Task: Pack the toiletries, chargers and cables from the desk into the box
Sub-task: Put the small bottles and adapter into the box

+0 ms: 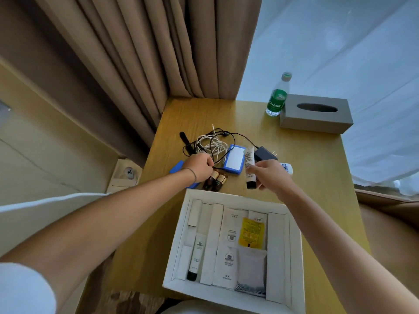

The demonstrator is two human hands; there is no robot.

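Observation:
A white box (294, 250) lies open at the desk's near edge, holding several white packets, a yellow sachet (251, 232) and a white tube (196, 257). My right hand (269, 174) is shut on a white tube with a black cap (249, 168) just beyond the box. My left hand (199, 166) is closed over two small brown bottles (215, 179), its fingers at a black cable. Behind lie tangled white and black cables (210, 145), a black charger (264, 152), a blue-edged white pad (234, 159) and a small white bottle (286, 167).
A green-labelled water bottle (277, 98) and a grey tissue box (316, 113) stand at the desk's far right corner. Brown curtains (140, 53) hang behind the desk. A wall socket (129, 173) sits to the left. A blue flat item (176, 167) lies under my left wrist.

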